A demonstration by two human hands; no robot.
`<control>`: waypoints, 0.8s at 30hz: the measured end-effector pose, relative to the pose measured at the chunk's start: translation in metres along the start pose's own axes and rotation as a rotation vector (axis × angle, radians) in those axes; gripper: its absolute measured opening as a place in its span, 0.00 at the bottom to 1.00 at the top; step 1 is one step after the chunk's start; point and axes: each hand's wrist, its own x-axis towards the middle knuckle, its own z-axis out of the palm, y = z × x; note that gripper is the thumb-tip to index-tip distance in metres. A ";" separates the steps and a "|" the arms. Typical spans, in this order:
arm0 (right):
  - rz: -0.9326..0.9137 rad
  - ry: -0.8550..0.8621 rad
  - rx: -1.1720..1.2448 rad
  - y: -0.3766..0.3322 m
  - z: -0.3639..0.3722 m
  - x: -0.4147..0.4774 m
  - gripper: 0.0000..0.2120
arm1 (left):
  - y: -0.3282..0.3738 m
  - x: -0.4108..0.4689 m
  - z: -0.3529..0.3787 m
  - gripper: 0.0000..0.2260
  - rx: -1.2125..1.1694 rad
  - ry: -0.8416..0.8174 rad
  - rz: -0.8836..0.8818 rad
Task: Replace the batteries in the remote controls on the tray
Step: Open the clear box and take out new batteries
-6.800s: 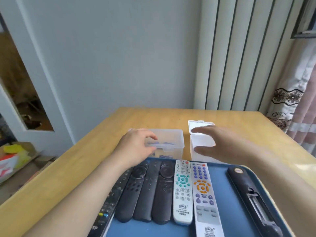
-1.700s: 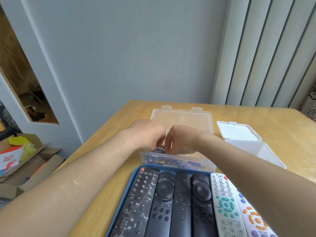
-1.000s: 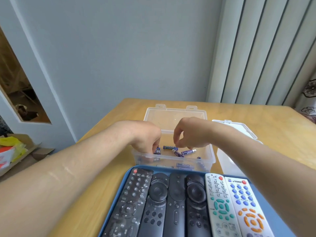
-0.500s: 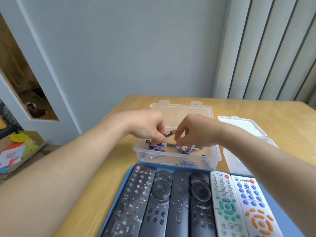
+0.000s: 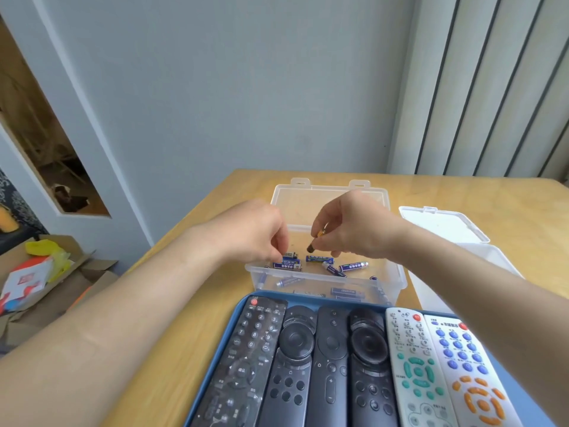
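Note:
A clear plastic box (image 5: 326,283) with its lid folded back holds several blue batteries (image 5: 320,259). My right hand (image 5: 351,226) hovers over the box and pinches a black-and-gold battery (image 5: 315,241), tilted, between thumb and fingers. My left hand (image 5: 255,232) dips into the box's left end, its fingertips pinched on a blue battery (image 5: 291,255) that lies among the others. In front of the box, a blue tray (image 5: 308,299) carries a black keypad remote (image 5: 246,359), three dark remotes (image 5: 329,365) and two white remotes (image 5: 412,365) side by side.
A white plastic box (image 5: 462,266) stands open to the right of the clear one, its lid (image 5: 443,224) lying back. All of it rests on a wooden table (image 5: 191,303) against a grey wall. Cardboard and clutter (image 5: 37,272) lie on the floor at left.
The black-and-gold battery, held between both hands half a second ago, is now in my right hand alone. My left hand has dropped back down onto the blue batteries.

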 end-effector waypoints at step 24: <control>-0.059 0.040 -0.315 -0.004 0.001 -0.010 0.06 | 0.020 0.011 0.004 0.07 0.192 -0.025 0.081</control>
